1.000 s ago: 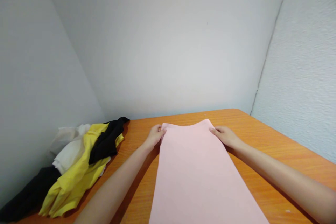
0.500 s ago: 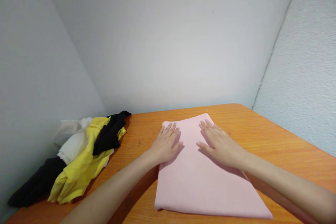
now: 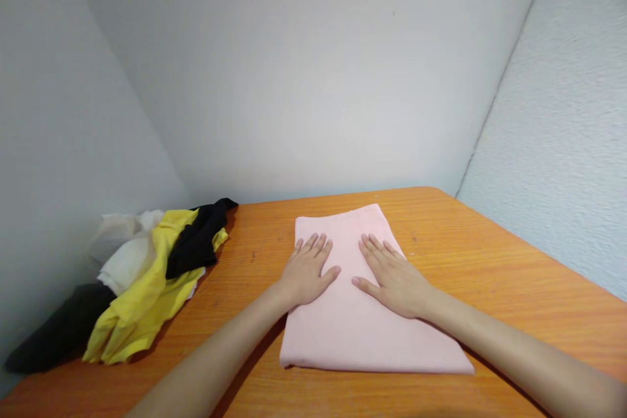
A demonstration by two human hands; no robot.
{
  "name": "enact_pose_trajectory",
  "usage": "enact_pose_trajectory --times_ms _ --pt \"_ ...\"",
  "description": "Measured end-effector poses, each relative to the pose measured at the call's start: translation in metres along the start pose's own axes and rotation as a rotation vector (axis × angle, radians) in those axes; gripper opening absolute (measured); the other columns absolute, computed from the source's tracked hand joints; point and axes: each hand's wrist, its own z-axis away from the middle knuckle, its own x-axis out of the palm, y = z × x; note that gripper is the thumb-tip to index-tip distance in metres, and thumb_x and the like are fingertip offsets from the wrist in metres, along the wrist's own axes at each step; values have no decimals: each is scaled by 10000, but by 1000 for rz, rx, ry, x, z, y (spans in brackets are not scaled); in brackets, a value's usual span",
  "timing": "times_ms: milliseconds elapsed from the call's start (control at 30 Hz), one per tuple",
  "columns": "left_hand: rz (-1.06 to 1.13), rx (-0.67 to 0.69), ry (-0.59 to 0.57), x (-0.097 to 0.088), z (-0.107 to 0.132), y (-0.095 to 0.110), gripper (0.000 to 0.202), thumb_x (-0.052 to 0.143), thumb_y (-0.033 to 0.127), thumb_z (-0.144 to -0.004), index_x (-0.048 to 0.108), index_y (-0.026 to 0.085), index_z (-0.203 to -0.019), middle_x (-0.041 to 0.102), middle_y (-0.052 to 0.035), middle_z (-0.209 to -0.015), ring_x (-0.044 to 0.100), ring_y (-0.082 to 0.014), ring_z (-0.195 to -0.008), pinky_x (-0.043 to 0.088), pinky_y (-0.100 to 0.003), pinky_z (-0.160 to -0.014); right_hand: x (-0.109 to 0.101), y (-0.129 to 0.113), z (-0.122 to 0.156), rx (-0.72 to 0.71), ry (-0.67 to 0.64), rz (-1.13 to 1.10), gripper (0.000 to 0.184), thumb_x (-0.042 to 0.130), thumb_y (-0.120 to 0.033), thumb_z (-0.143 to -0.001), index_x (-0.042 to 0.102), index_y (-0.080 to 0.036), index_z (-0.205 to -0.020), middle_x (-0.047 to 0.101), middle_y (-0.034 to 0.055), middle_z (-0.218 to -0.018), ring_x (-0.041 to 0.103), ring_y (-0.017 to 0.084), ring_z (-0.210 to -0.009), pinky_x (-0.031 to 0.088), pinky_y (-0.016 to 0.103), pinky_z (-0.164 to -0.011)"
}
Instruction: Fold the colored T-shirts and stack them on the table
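A folded pink cloth [image 3: 343,333] lies flat on the wooden table, its narrower end away from me and a thick fold along its near edge. What garment it is, if any, I cannot tell. My left hand [image 3: 308,272] rests palm down on its left side, fingers spread. On the right side of the same cloth, my right hand [image 3: 389,279] also lies flat with the fingers apart. Neither hand grips anything.
At the left of the orange-brown table [image 3: 494,287] is a loose heap of clothes: a yellow garment [image 3: 142,307], black pieces [image 3: 196,245] and white ones [image 3: 128,264]. A white wall [image 3: 313,78] stands behind, and a rough wall [image 3: 563,144] at the right.
Both hands have slid a little toward me over the pink cloth and now press flatter on it. The view has shifted slightly. The clothes heap is unchanged.
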Motion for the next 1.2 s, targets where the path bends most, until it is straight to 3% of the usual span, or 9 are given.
enact_pose_trajectory --times_ms 167,300,467,600,800,1033,1200 --pt "-31 2 0 -7 -1 5 675 202 586 -965 267 180 -1501 183 -84 -1580 109 -256 -1469 81 -490 -1189 -9 -5 -2 23 -44 -15 901 249 -716 -918 232 -31 -1502 150 175 -1547 84 270 -1443 106 439 -1198" --pt "-74 89 53 -35 14 24 617 260 535 -971 342 182 -1469 210 -83 -1575 78 -247 -1473 23 -485 -1194 -31 -17 13 6 -57 -76 882 277 -700 -923 166 -58 -1516 51 150 -1560 26 272 -1446 81 441 -1199" --pt "68 342 -175 -64 52 55 696 310 573 -952 148 222 -1531 103 -66 -1589 59 -220 -1473 86 -457 -1200 -52 -29 48 -124 -203 -238 834 364 -667 -925 35 -193 -1527 -35 63 -1566 17 247 -1449 118 422 -1198" --pt "81 277 -264 -55 68 61 748 338 595 -935 98 219 -1536 36 -75 -1584 24 -263 -1470 45 -514 -1192 -49 -28 59 -157 -292 -264 849 382 -660 -923 42 -157 -1516 -37 86 -1559 6 260 -1447 84 436 -1200" --pt "107 227 -149 -34 75 58 710 325 607 -938 77 304 -1531 26 -22 -1585 39 -246 -1473 33 -507 -1199 -35 -26 65 -176 -176 -251 814 399 -625 -936 27 -194 -1517 3 72 -1562 45 253 -1447 120 441 -1199" --pt "112 230 -139 -34 73 57 713 327 599 -943 46 307 -1530 27 -18 -1587 51 -241 -1475 41 -506 -1201 -38 -29 65 -179 -168 -241 817 392 -631 -935 37 -189 -1522 5 69 -1562 56 243 -1448 115 431 -1199" --pt "129 192 -178 -35 84 72 710 355 582 -938 126 268 -1533 58 -40 -1592 43 -254 -1475 41 -525 -1195 -40 -30 69 -161 -188 -331 809 448 -621 -915 158 -188 -1534 80 73 -1569 92 258 -1446 128 453 -1196"
